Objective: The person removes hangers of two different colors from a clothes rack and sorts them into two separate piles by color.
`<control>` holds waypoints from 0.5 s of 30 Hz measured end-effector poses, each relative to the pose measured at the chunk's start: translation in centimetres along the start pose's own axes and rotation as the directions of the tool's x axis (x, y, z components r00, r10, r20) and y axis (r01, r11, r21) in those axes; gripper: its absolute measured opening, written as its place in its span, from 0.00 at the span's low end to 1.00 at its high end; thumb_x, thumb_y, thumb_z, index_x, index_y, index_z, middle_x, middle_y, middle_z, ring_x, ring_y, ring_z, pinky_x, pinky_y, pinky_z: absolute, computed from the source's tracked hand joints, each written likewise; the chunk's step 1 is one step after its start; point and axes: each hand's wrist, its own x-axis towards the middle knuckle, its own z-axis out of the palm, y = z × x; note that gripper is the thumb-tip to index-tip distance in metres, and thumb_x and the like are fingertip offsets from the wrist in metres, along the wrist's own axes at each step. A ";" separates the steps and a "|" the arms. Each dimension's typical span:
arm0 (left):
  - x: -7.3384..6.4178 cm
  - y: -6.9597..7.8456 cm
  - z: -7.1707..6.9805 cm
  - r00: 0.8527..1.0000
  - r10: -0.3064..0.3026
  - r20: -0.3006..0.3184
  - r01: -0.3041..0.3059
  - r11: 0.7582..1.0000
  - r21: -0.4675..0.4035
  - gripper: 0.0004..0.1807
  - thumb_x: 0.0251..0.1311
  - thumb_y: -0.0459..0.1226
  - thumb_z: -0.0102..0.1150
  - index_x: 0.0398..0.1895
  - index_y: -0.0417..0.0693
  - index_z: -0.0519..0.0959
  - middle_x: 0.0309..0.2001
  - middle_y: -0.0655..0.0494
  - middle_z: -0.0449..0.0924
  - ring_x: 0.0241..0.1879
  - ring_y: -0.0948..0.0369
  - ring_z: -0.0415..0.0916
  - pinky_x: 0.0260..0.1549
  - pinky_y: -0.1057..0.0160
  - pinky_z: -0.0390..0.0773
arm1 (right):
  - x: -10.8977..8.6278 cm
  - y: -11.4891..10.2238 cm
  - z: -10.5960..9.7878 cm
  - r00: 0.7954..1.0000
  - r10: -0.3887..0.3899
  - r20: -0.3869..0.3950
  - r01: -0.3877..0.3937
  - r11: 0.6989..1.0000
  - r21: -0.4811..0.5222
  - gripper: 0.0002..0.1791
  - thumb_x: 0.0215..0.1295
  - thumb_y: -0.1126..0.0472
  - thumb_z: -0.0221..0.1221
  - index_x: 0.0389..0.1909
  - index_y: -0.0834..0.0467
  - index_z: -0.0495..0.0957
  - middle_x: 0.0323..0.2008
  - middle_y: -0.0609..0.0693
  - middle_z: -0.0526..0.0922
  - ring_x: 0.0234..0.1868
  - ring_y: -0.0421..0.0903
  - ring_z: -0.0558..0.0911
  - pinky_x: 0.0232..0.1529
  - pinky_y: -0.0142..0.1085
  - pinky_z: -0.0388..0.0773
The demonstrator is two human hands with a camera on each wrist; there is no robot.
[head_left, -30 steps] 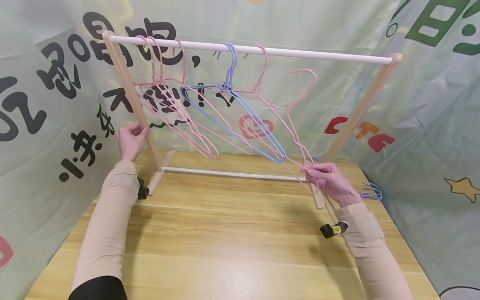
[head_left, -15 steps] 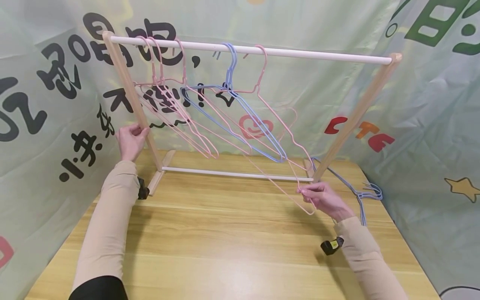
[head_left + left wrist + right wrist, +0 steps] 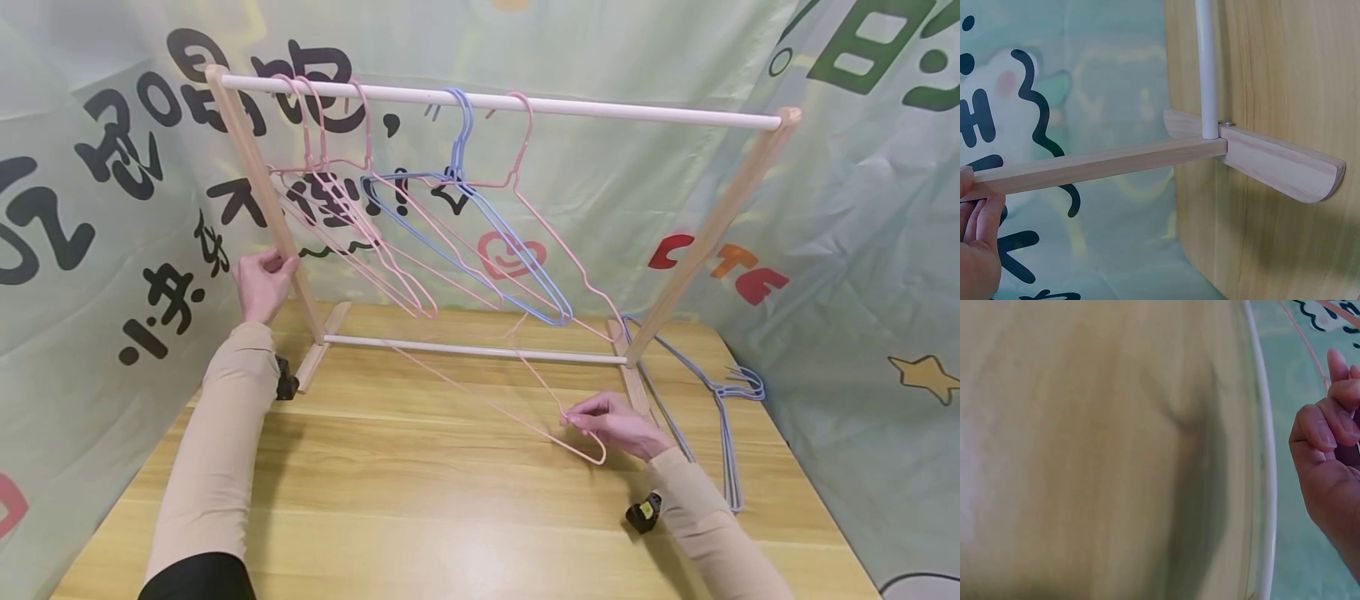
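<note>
My left hand grips the left wooden post of a clothes rack; the left wrist view also shows fingers and thumb round this post. My right hand pinches a pink clothes hanger near one end, low over the table in front of the rack. Its hook side points away and looks faint in the head view. Several pink hangers and blue hangers hang from the rack's white top bar. In the right wrist view, the right hand has curled fingers at the picture's edge.
More blue hangers lie on the table by the rack's right foot. A white lower bar joins the two posts. Printed cloth surrounds the wooden table at the back and sides.
My right hand has moved the pink hanger down and left, from just below the top bar to low over the table, hook tilting away. My left hand has stayed on the post.
</note>
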 end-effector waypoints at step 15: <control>0.1 0.1 0.2 1.000 -0.008 -0.016 0.009 1.000 0.018 0.20 0.66 0.40 0.63 0.58 0.41 0.82 0.53 0.38 0.83 0.60 0.48 0.80 0.69 0.58 0.67 | 2.2 1.2 2.6 0.975 0.012 0.221 0.035 0.978 -0.208 0.18 0.69 0.68 0.58 0.45 0.84 0.76 0.26 0.38 0.83 0.24 0.31 0.71 0.28 0.23 0.68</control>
